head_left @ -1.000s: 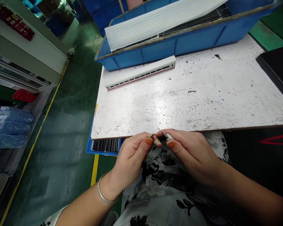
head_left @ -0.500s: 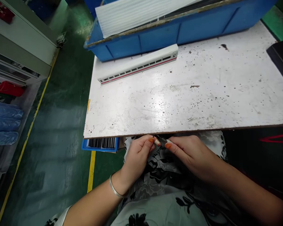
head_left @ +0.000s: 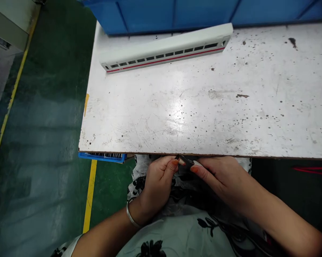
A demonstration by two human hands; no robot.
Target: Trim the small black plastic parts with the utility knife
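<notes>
Both hands are in my lap, just under the near edge of the white table (head_left: 144,114). My left hand (head_left: 161,182) is closed, thumb against bent fingers. My right hand (head_left: 222,178) pinches with its thumb pointing at the left one. Between the fingertips runs a small dark strip (head_left: 187,161), partly hidden by the fingers and table edge; its exact kind is unclear. Farther back on the tabletop lies a model train car shell (head_left: 166,50), white with dark windows and a red stripe, away from both hands.
A large blue bin (head_left: 203,14) stands along the table's back, behind the train shell. Below the table's front left corner, a blue tray (head_left: 102,157) with dark slats peeks out. Yellow lines (head_left: 90,196) mark the green floor at left.
My view has tipped down and closer to the table, so the bin and train shell appear higher and larger. Both hands keep their pinch on the dark strip, with small finger shifts.
</notes>
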